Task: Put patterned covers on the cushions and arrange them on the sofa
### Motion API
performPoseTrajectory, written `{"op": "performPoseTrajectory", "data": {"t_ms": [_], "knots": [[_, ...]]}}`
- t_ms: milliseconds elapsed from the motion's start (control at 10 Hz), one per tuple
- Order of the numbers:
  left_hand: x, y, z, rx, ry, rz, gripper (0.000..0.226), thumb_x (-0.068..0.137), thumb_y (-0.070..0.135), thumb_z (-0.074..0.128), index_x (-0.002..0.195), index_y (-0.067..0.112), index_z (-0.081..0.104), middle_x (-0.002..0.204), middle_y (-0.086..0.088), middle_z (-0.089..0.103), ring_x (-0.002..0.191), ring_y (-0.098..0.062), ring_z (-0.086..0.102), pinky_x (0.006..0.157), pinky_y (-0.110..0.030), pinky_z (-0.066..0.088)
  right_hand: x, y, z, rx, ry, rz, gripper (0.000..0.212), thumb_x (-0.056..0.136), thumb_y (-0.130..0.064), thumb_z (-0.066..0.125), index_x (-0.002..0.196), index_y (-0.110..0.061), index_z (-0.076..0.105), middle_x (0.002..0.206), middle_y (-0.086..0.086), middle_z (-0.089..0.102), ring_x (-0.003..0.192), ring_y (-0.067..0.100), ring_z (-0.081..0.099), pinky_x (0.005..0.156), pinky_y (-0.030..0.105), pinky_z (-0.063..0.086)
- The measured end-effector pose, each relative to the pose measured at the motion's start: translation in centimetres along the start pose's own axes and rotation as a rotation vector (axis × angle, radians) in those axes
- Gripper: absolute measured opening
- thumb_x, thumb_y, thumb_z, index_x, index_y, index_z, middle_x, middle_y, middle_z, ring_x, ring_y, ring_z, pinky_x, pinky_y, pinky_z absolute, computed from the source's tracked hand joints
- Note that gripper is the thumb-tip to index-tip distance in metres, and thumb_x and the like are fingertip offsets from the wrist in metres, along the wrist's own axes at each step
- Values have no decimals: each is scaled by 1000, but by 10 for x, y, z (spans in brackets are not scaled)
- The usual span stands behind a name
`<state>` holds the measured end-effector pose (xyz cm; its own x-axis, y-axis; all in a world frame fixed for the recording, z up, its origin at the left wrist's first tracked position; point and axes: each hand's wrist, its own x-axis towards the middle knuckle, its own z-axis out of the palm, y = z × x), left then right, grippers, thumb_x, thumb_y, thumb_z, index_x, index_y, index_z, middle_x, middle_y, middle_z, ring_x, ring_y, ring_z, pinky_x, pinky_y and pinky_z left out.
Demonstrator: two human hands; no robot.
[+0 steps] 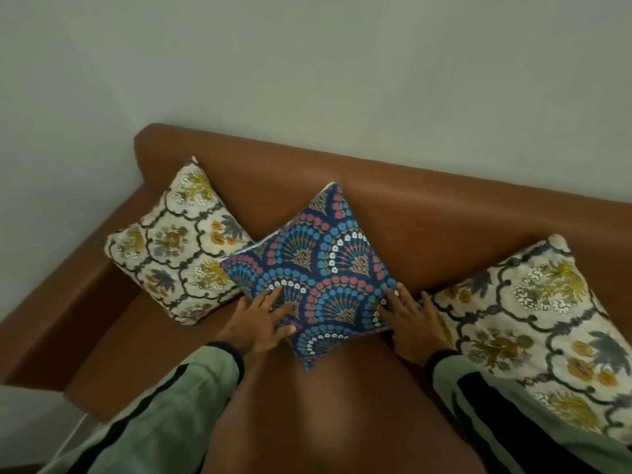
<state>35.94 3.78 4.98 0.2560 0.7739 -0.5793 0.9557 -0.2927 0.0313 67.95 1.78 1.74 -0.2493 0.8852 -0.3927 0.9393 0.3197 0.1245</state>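
Observation:
A blue cushion point(321, 268) with a fan pattern leans corner-up against the back of the brown sofa point(444, 213), in the middle. My left hand point(263, 323) lies flat on its lower left edge, fingers spread. My right hand point(413, 323) presses its lower right edge, fingers apart. A cream floral cushion point(178, 244) leans at the sofa's left end, touching the blue one. A second cream floral cushion point(540, 323) lies at the right, just beside my right hand.
The sofa's left armrest point(68, 302) runs along the left side. A pale wall point(307, 63) rises behind the sofa. Bare brown seat point(325, 405) stretches in front of the cushions, between my green sleeves.

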Motion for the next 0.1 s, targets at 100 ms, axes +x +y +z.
{"op": "performPoseTrajectory", "data": {"t_ms": [100], "knots": [[-40, -12, -26, 39, 99, -5, 94, 73, 78, -6, 156, 37, 10, 168, -4, -8, 153, -27, -5, 120, -61, -1, -20, -3, -41, -26, 22, 41, 61, 95, -37, 39, 151, -27, 17, 165, 8, 3, 150, 29, -13, 116, 62, 0]]}}
